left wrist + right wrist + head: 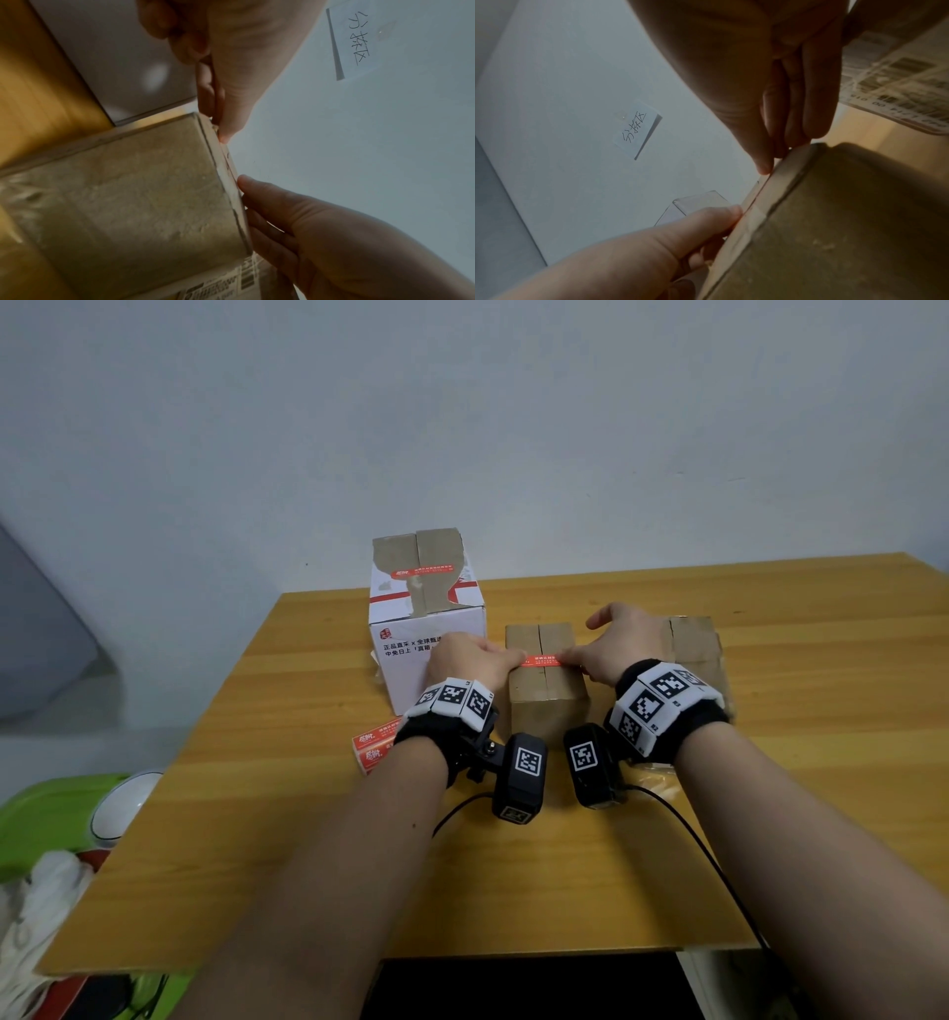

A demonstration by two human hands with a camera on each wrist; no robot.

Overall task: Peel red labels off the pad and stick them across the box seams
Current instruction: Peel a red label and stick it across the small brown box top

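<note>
A small brown box stands mid-table, its top seam running away from me. A red label lies across that seam. My left hand pinches the label's left end between thumb and forefinger. My right hand pinches the right end, one finger lifted. In the left wrist view the label shows as a thin strip along the box top edge, between the left hand and right hand. The right wrist view shows the same label, the box and the right hand.
A taller white box stands behind on the left, with a red label across its torn top. Another brown box sits to the right. The red label pad lies near my left wrist. Cables trail over the wooden table.
</note>
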